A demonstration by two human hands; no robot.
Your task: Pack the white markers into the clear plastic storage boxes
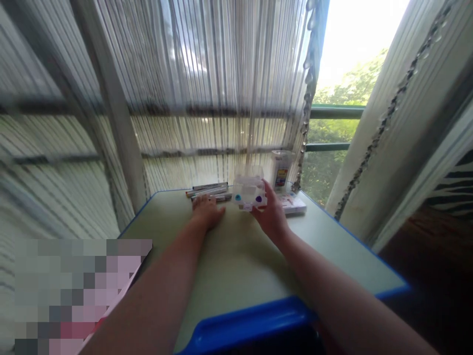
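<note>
My right hand (272, 215) grips the right side of a clear plastic box (248, 190), thumb below and fingers along the edge. Two coloured dots, one teal and one purple, show on the box's front. To the left, a bunch of markers (212, 190) lies at the far edge of the table. Over their near ends rests my left hand (207, 212), its thumb spread to the right and its fingers reaching forward. Whether those fingertips press on the markers is hard to make out.
A tall clear container (282, 170) with a colourful label stands at the back right. In front of it lies a flat white box (294, 204). The pale table (236, 266) has a blue rim, and sheer curtains (207, 88) hang behind it. A blue chair-like edge (254, 318) is nearest me.
</note>
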